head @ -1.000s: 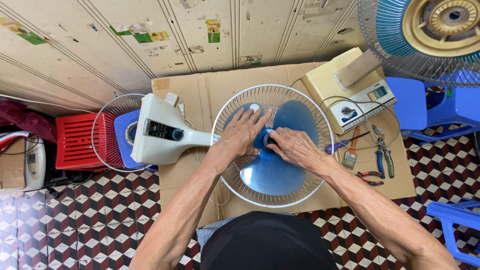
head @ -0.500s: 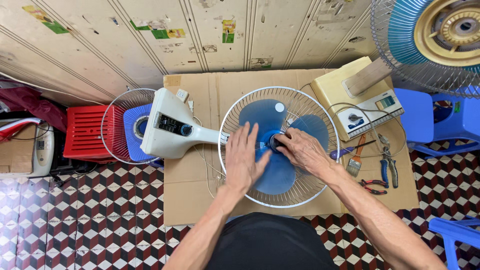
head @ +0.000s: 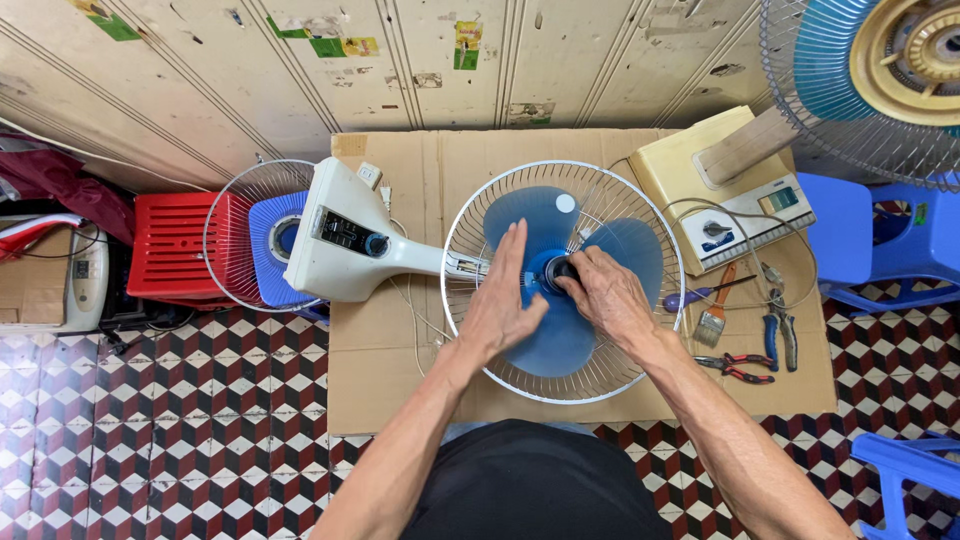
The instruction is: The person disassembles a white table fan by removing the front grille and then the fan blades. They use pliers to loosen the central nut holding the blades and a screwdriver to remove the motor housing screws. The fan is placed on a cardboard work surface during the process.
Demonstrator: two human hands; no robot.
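Observation:
A white pedestal fan lies flat on a sheet of cardboard point(head: 400, 390), its base point(head: 345, 240) to the left and its wire rear guard point(head: 470, 330) to the right. A translucent blue blade point(head: 565, 340) sits in the guard. My left hand point(head: 500, 305) rests flat on the blade with fingers straight. My right hand point(head: 605, 295) has its fingers closed around the dark hub cap point(head: 562, 270) at the blade's centre.
A loose wire front guard with a blue centre point(head: 262, 235) lies left of the base, beside a red crate point(head: 175, 245). Pliers point(head: 745, 367), a brush point(head: 712, 322) and a screwdriver point(head: 700, 295) lie right. A beige fan base point(head: 725, 195), blue stools and another fan stand at the right.
My left hand has slid from the hub out onto the blade and flattened. My right hand has stayed at the hub and closed on the cap. The view has shifted slightly.

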